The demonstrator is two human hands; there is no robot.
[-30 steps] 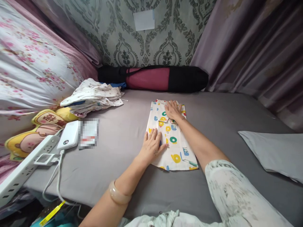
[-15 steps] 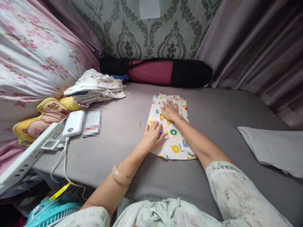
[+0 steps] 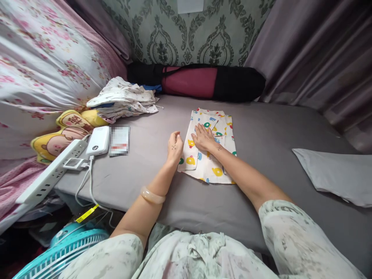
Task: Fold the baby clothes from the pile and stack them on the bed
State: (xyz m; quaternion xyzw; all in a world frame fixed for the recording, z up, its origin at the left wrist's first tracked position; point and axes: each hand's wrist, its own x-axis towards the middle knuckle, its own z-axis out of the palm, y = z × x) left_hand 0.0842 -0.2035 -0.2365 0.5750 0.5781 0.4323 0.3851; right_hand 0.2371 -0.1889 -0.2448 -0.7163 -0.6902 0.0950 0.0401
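The printed shirt [image 3: 208, 166] is on the grey sheet [image 3: 261, 131], on the near side of the long bag [image 3: 188, 82]. It sits in front of the bag's red middle and a bit of its black right end, well apart from it.

Half a second ago both hands were flat on the shirt. Now the left hand [image 3: 175, 149] has come off the top of it and is just beside its left edge, with its fingers curled in. I can't tell if it touches or pinches the cloth. The right hand [image 3: 203, 137] has slid down toward the left side and is flat, with its fingers spread. A folded strip [image 3: 190, 158] on the left now shows much better. I think this means one hand keeps the shirt flat, and the left edge is free to work on.

The shirt's collar end [image 3: 212, 112] points to the bag, and the wide bottom end points to the person. Its long way runs almost straight from the person to the bag, across the bag's own length.
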